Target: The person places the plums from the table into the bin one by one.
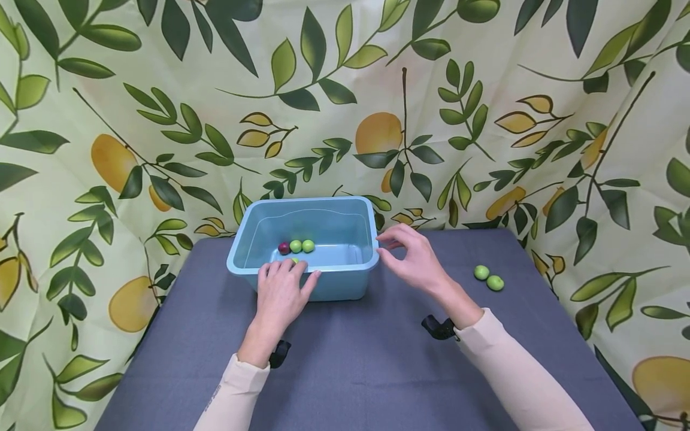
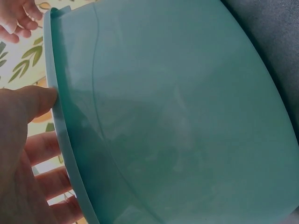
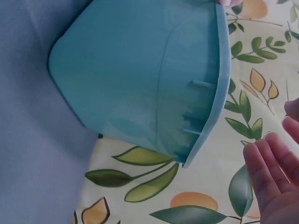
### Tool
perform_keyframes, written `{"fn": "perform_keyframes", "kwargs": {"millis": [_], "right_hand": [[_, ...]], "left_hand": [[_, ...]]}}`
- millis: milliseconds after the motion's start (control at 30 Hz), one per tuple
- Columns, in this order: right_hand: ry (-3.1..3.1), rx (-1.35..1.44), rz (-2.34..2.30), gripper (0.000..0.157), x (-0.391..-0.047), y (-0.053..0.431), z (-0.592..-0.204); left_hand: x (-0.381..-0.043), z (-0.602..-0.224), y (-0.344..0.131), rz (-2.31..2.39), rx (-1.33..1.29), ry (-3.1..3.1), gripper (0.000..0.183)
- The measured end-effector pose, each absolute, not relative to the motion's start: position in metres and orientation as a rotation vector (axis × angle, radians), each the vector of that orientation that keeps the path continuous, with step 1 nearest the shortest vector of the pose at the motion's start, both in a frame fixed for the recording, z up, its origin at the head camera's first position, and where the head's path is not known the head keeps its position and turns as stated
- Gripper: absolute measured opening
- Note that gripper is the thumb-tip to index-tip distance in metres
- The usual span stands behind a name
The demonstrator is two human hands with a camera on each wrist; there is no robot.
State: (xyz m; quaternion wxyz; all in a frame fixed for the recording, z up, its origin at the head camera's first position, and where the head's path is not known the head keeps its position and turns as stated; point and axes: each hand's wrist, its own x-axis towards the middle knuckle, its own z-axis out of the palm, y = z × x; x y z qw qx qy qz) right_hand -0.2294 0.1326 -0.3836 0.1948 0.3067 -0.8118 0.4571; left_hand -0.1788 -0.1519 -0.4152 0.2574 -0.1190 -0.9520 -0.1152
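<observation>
A light-blue plastic basin (image 1: 318, 287) stands at the back of the table. My left hand (image 1: 282, 293) holds its front rim, fingers bent over into the basin and thumb at the rim. Inside lie one dark red ball-like fruit (image 1: 283, 248) and small round green fruits (image 1: 308, 246); another green one shows partly behind my left fingers. At the basin's right end is my right hand (image 1: 412, 257), its fingers loosely bent and parted with nothing between them. In the right wrist view, that hand (image 3: 275, 172) stands apart from the rim.
Two green fruits (image 1: 495, 283) lie side by side on the dark grey tablecloth (image 1: 366, 365), right of my right hand. Behind the table hangs a leaf-and-fruit patterned curtain (image 1: 334, 131). Black straps (image 1: 438, 327) sit at both wrists.
</observation>
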Motion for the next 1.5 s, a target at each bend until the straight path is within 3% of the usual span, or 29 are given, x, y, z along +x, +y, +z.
{"fn": "perform_keyframes", "kwargs": {"millis": [600,1500], "right_hand": [[-2.433,0.861,0.864,0.015,-0.219,0.155,-0.386],[-2.67,0.717,0.611,0.016,-0.229,0.211,-0.423]], "left_hand": [[-0.179,-0.414,-0.155,-0.321,-0.321,-2.579,0.035],[-0.179,-0.414,-0.153,-0.335,-0.322,-2.581,0.035]]}}
